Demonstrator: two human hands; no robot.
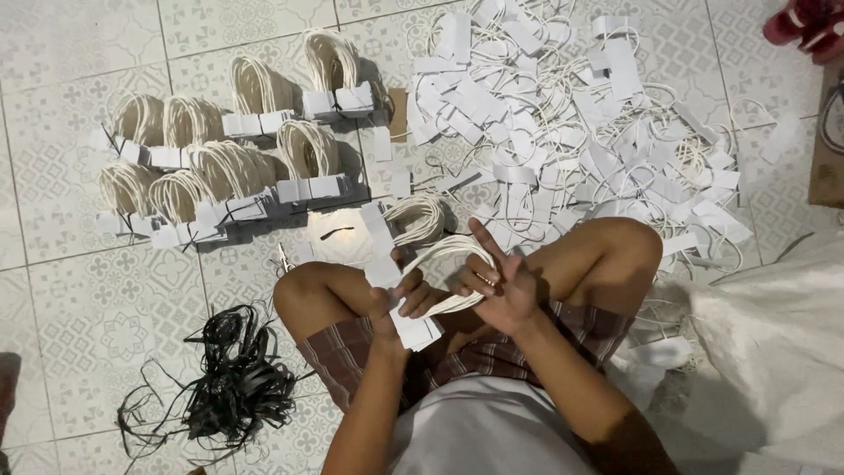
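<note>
You sit on a tiled floor (pixel 79 290), pale grey with a faint flower pattern and thin dark grout lines, knees drawn up, plaid shorts over your lap. Your left hand (pixel 397 303) pinches a stack of white paper tabs with cord loops, the cord-handle bundle (pixel 440 281), held between your knees just above your lap; thumb and fingers press together on the paper end. Your right hand (pixel 499 283) has its fingers spread, the index pointing up and away, and the white cord loops run over its palm and fingers. Ahead on the left, finished bundles (pixel 237 167) stand in rows on the tiles, loops up, paper tabs at the base, close beside one another. Ahead on the right lies a wide loose heap of handles (pixel 580 123), tabs and cords tangled. A tangle of black strapping (pixel 233 378) lies on the floor by your left knee. A white sack (pixel 774 352) sits at your right. Something red (pixel 804 25) shows at the top right corner, too cropped to tell.
</note>
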